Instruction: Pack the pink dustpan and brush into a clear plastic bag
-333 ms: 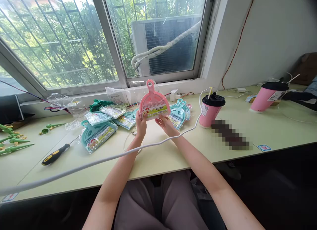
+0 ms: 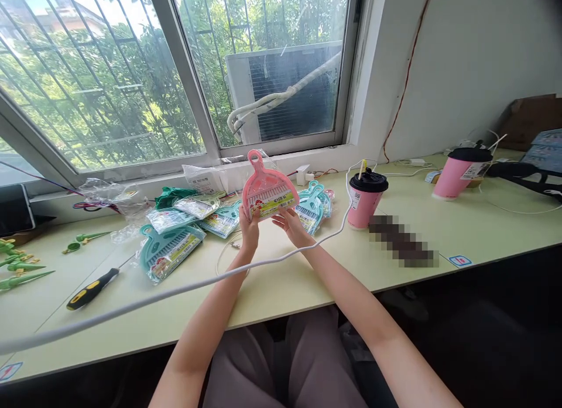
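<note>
- Up at the head view, the left hand (image 2: 250, 229) and the right hand (image 2: 290, 223) hold together a pink dustpan set (image 2: 268, 188) in clear packing, upright above the green table (image 2: 281, 279), with its round handle pointing up.
- The left hand's fingers are closed on the lower left corner of the set; the right hand's fingers pinch its lower right edge.
- Just behind the hands lie teal dustpan sets (image 2: 169, 250), some to the left and some to the right, each in its bag.
- A white cable (image 2: 175, 291) runs across the table and passes over both forearms.
- A screwdriver (image 2: 90, 289) with black and yellow handle lies far to the left.
- Near the right hand stands a pink cup (image 2: 364, 200) with black lid; a second pink cup (image 2: 459, 172) stands well apart on the right.
</note>
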`<state>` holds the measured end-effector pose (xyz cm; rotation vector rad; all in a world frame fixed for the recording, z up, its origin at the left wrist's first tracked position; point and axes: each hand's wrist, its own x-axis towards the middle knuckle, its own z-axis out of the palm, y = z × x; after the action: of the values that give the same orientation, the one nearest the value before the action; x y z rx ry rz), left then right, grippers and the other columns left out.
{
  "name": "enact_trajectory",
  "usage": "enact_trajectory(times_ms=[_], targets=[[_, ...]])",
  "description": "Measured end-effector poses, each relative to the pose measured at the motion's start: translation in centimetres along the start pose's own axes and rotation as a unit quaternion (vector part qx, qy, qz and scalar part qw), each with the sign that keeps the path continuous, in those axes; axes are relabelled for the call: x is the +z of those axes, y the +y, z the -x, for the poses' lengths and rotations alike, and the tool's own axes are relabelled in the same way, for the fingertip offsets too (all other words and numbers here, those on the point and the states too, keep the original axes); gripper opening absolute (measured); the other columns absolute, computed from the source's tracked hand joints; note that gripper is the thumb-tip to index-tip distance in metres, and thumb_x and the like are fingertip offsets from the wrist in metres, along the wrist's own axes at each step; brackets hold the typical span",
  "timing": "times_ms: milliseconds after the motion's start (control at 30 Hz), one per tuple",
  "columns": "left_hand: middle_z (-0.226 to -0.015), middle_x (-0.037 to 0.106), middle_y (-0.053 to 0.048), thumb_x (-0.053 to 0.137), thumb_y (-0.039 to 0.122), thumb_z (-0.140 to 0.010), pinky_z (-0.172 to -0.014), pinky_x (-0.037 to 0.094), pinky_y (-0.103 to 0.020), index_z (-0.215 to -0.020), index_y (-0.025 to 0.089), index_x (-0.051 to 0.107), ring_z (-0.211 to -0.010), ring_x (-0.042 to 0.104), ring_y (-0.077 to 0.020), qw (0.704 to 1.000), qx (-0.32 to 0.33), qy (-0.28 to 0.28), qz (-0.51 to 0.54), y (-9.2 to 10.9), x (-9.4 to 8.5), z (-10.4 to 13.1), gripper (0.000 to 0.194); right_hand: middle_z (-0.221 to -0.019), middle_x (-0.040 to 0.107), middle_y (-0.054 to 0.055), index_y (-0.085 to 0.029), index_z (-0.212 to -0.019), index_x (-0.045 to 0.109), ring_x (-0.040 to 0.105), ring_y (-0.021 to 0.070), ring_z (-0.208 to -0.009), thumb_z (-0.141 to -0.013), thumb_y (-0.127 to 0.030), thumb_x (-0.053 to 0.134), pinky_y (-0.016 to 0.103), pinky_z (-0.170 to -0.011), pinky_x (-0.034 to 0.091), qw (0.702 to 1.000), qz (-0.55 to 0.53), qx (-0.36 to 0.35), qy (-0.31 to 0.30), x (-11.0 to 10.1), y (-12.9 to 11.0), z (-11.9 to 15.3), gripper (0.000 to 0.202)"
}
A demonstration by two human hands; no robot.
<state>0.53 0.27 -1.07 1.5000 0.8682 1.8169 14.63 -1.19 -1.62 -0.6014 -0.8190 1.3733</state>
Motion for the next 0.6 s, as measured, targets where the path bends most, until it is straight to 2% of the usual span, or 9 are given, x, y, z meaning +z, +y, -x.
enact_trajectory(times_ms=[67, 167, 233, 333, 400, 500, 600], targets=[[-0.110, 0.062, -0.007, 0.069, 0.044, -0.083, -0.093, 0.052, -0.037, -0.114, 0.023, 0.051, -0.104, 0.062, -0.0207, 1.000, -0.005, 0.012, 0.013, 0.04, 0.23, 0.19, 0.042, -0.101, 0.074, 0.002, -0.026, -0.091, 0.066, 0.071, 0.0196, -0.087, -0.064, -0.044, 0.087, 0.037, -0.084, 0.060, 1.000, 0.002, 0.015, 0.024, -0.03, -0.15, -0.06, 0.039], [-0.110, 0.062, -0.007, 0.070, 0.045, -0.082, -0.092, 0.052, -0.037, -0.114, 0.023, 0.051, -0.103, 0.062, -0.0206, 1.000, -0.010, 0.000, 0.022, 0.21, 0.59, 0.50, 0.043, -0.096, 0.073, 0.001, -0.026, -0.085, 0.064, 0.067, 0.0182, -0.085, -0.061, -0.036, 0.088, 0.034, -0.080, 0.058, 0.995, -0.005, 0.027, 0.091, -0.16, -0.28, -0.29, 0.035], [-0.107, 0.061, -0.006, 0.070, 0.046, -0.083, -0.091, 0.052, -0.036, -0.112, 0.023, 0.051, -0.102, 0.062, -0.0203, 1.000, -0.003, -0.005, 0.013, 0.33, 0.68, 0.58, 0.042, -0.095, 0.073, 0.001, -0.026, -0.082, 0.062, 0.065, 0.0190, -0.087, -0.060, -0.035, 0.087, 0.034, -0.079, 0.056, 0.994, -0.004, 0.021, 0.108, -0.21, -0.38, -0.40, 0.034], [-0.107, 0.061, -0.007, 0.071, 0.047, -0.082, -0.086, 0.055, -0.035, -0.112, 0.023, 0.051, -0.103, 0.062, -0.0206, 1.000, 0.009, -0.012, -0.002, 0.39, 0.56, 0.45, 0.043, -0.099, 0.073, 0.002, -0.027, -0.083, 0.063, 0.064, 0.0212, -0.097, -0.063, -0.038, 0.083, 0.036, -0.083, 0.054, 0.996, -0.003, -0.012, 0.090, -0.14, -0.56, -0.38, 0.031], [-0.111, 0.061, -0.008, 0.071, 0.048, -0.082, -0.076, 0.058, -0.033, -0.117, 0.024, 0.048, -0.102, 0.064, -0.0213, 0.999, 0.001, -0.037, 0.006, 0.26, 0.42, 0.33, 0.049, -0.105, 0.074, 0.002, -0.027, -0.085, 0.064, 0.064, 0.0218, -0.104, -0.064, -0.038, 0.082, 0.037, -0.087, 0.053, 0.997, -0.014, -0.031, 0.076, -0.02, -0.67, -0.34, 0.030], [-0.106, 0.063, -0.007, 0.071, 0.049, -0.081, -0.059, 0.058, -0.030, -0.125, 0.024, 0.042, -0.082, 0.069, -0.0187, 0.997, -0.025, -0.069, 0.006, -0.12, 0.29, 0.33, 0.059, -0.108, 0.074, 0.000, -0.028, -0.088, 0.064, 0.064, 0.0220, -0.109, -0.063, -0.036, 0.081, 0.038, -0.095, 0.052, 0.997, -0.035, -0.047, 0.054, 0.12, -0.75, -0.37, 0.031], [-0.093, 0.064, -0.002, 0.069, 0.047, -0.081, -0.051, 0.055, -0.029, -0.124, 0.023, 0.041, -0.058, 0.066, -0.0131, 0.996, -0.041, -0.078, -0.019, -0.37, 0.26, 0.47, 0.057, -0.107, 0.074, 0.000, -0.028, -0.088, 0.063, 0.065, 0.0219, -0.112, -0.066, -0.034, 0.079, 0.040, -0.101, 0.050, 0.996, -0.040, -0.072, 0.033, 0.19, -0.85, -0.46, 0.028]])
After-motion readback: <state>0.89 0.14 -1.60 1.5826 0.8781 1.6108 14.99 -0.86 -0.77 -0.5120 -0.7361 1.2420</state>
